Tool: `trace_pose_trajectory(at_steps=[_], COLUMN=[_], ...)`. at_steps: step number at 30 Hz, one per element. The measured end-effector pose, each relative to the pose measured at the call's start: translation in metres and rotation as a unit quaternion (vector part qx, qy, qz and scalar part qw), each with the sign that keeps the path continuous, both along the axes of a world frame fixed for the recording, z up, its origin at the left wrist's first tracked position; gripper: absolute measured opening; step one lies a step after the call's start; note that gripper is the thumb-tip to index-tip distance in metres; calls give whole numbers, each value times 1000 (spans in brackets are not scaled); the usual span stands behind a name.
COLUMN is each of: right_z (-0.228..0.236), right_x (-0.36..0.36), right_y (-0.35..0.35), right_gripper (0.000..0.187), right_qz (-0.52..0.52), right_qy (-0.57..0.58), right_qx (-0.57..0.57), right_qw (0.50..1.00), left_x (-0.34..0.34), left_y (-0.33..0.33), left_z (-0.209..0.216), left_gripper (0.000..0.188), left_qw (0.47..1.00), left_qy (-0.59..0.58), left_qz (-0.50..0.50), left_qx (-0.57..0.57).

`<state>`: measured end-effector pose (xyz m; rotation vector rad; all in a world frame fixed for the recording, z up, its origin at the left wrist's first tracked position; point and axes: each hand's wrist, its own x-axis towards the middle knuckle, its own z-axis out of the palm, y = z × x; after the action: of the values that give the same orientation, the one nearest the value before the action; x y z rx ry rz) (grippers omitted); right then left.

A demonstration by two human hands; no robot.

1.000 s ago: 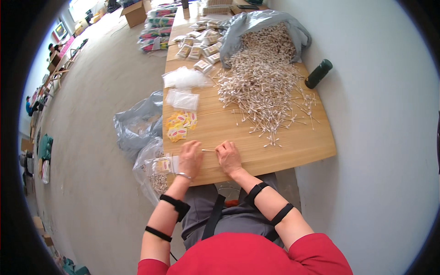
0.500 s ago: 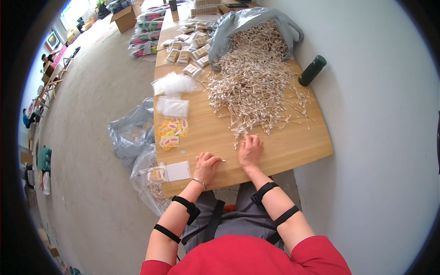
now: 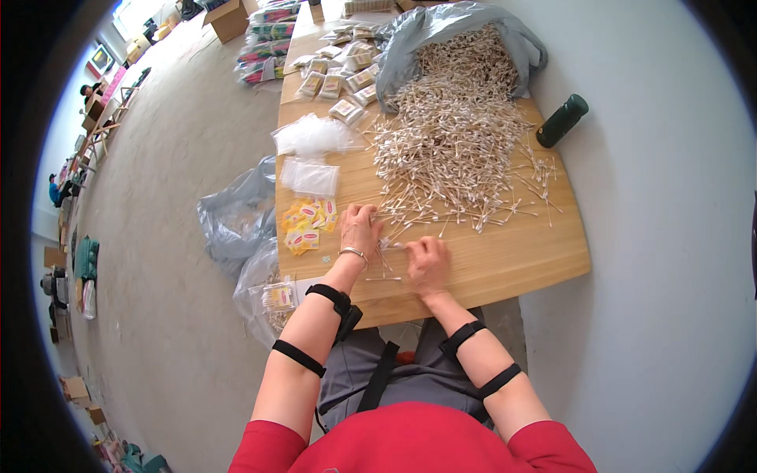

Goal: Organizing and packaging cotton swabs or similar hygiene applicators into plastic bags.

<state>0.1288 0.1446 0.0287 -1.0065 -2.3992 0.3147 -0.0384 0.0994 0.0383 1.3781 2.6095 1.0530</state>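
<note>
A big heap of cotton swabs (image 3: 453,150) spills over the table out of a grey plastic bag (image 3: 394,67). My left hand (image 3: 361,230) rests at the heap's near left edge, fingers bent down beside some loose swabs; whatever they grip is hidden. Close to its right, my right hand (image 3: 430,264) is closed and a little blurred, with swab ends at its fingertips. Between the hands and the near table edge lies a single cotton swab (image 3: 383,278). By my left forearm is a small clear pack of swabs (image 3: 277,297) with a yellow label.
Left of the heap are yellow cards (image 3: 303,229), clear bags (image 3: 314,176) and several filled packs (image 3: 347,110). A dark green bottle (image 3: 562,121) stands near the wall at right. Plastic bags (image 3: 236,213) hang or lie beside the table's left edge. Other people sit far left.
My left hand has moved forward to the heap's edge, leaving a swab on the table. My right hand has drawn slightly back toward me with swabs at its fingertips. The view has shifted.
</note>
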Motion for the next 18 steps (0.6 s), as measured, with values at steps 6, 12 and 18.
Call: trace_pose_trajectory(at_steps=[6, 12, 18], right_z=[8, 13, 8], right_x=[17, -3, -1], right_y=[44, 30, 30], right_gripper=[7, 21, 23], right_qz=[-130, 62, 60], right_qy=[34, 21, -10], right_qx=[28, 68, 22], right_qw=[991, 996, 998], left_x=[-7, 11, 42], left_y=[-22, -53, -72], left_z=[-11, -7, 4], left_gripper=[37, 29, 43], left_qw=[991, 987, 990], left_qy=[-114, -148, -64], left_qz=[-48, -56, -127], left_qx=[41, 41, 19])
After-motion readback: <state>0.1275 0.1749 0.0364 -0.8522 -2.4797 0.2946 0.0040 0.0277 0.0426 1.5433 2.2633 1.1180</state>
